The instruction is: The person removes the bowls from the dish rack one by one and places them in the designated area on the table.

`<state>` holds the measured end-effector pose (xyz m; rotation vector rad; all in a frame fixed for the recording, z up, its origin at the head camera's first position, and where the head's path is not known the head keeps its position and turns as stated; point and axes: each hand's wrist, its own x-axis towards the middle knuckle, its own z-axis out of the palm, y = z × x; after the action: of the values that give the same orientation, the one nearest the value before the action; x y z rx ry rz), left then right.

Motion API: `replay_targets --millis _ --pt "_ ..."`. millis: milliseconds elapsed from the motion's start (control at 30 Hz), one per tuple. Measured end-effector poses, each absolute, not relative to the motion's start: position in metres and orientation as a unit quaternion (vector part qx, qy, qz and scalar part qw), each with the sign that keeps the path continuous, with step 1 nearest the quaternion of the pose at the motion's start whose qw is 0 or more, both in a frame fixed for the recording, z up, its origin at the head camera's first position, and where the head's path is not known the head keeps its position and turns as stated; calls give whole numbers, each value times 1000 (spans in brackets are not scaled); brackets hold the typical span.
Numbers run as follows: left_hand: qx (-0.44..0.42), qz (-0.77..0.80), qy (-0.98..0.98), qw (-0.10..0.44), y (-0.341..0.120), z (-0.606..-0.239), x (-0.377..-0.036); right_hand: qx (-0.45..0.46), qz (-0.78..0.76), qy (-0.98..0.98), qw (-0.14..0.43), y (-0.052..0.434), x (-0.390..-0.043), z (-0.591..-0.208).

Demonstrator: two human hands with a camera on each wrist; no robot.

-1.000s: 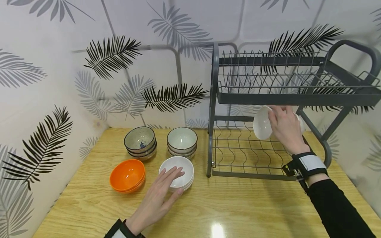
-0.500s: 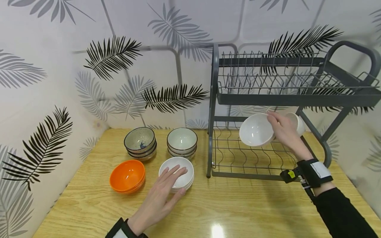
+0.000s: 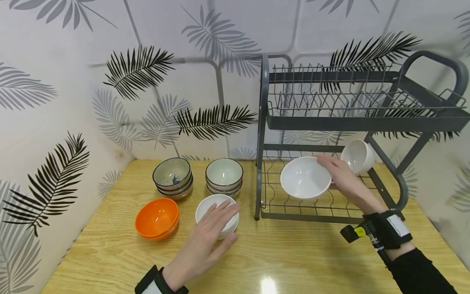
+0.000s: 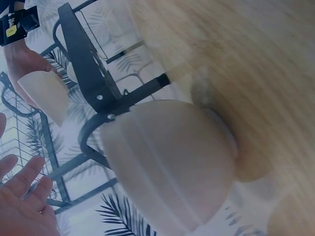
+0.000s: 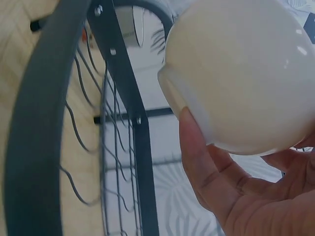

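The right hand (image 3: 339, 173) holds a white bowl (image 3: 305, 178) by its rim, thumb inside the edge and fingers (image 5: 197, 147) curled under the outer wall, as the right wrist view shows. The bowl hangs tilted, mouth toward the camera, just above the lower wire shelf of the grey rack (image 3: 262, 134), at its near left part. Another white bowl (image 3: 358, 156) rests on its side at the far right of that shelf.

The left hand (image 3: 205, 241) lies with straight, relaxed fingers on top of the white stack (image 3: 216, 206) on the worktop (image 3: 293, 253), gripping nothing. An orange stack (image 3: 157, 216) sits just left of it; two speckled stacks stand farther back, one with a blue mark (image 3: 172, 175) and a paler one (image 3: 224, 174).

The held bowl looks like glazed ceramic: stiff, fairly light for one hand, smooth enough to slip, and likely to chip against the wires. A pinch across the rim, with fingers bearing on the wall beneath, seems the surest hold.
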<state>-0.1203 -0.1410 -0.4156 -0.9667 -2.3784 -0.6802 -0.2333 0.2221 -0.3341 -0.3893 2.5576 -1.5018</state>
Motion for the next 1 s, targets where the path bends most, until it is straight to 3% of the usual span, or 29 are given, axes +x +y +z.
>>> replay_targets --millis 467,1000 --pt "-422 -198 -839 280 -117 -394 -115 -153 -582 785 150 198 -202 -357" --pt "-482 -87 -815 311 -87 -371 -116 -164 -639 730 178 170 -176 -375"
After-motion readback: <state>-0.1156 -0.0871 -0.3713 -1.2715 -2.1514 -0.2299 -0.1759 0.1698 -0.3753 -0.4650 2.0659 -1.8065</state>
